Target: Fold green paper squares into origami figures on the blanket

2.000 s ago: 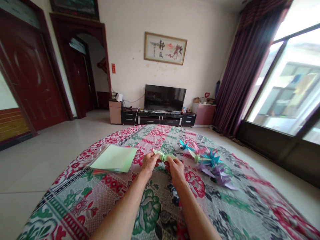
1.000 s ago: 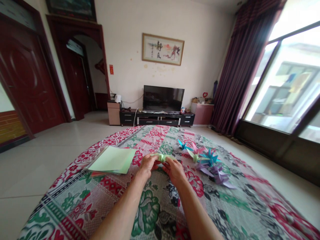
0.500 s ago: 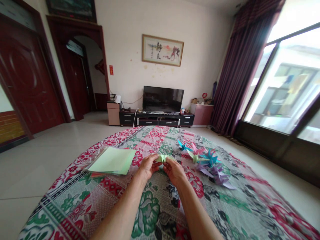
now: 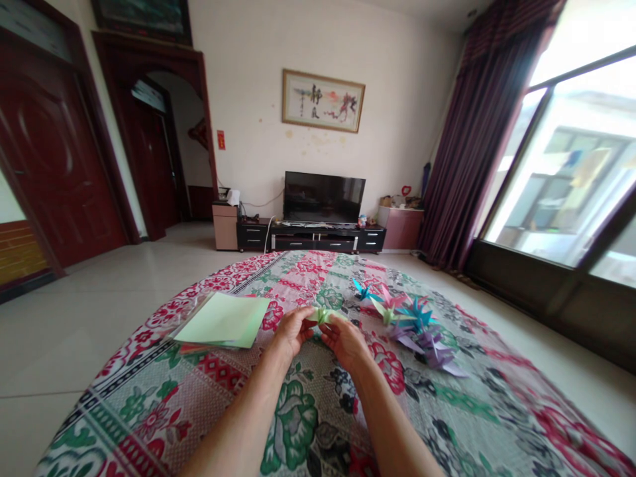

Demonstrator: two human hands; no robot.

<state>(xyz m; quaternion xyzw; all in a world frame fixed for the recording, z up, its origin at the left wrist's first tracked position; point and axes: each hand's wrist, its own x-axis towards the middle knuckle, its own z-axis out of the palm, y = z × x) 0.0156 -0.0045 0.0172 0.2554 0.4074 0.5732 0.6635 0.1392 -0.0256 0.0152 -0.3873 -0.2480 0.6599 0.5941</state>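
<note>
The left arm (image 4: 241, 401) and right arm (image 4: 387, 404) reach out straight over the flowery cloth (image 4: 293, 414), and they lean in so the hands nearly meet. The left hand (image 4: 292, 331) pinches one end of a little folded green paper (image 4: 322, 316) with its thumb and fingers. The right hand (image 4: 346, 339) pinches the other end, with its lower fingers curled underneath. So the green paper sits between both hands. Fingers cover its ends, so from here I can't see its whole shape. I can't tell if it touches the cloth. Over on the left, the top sheet of a paper pile (image 4: 224, 320) hides most of what's under it. On the right, paper birds (image 4: 419, 316) crowd together, and some wings cover others.
</note>
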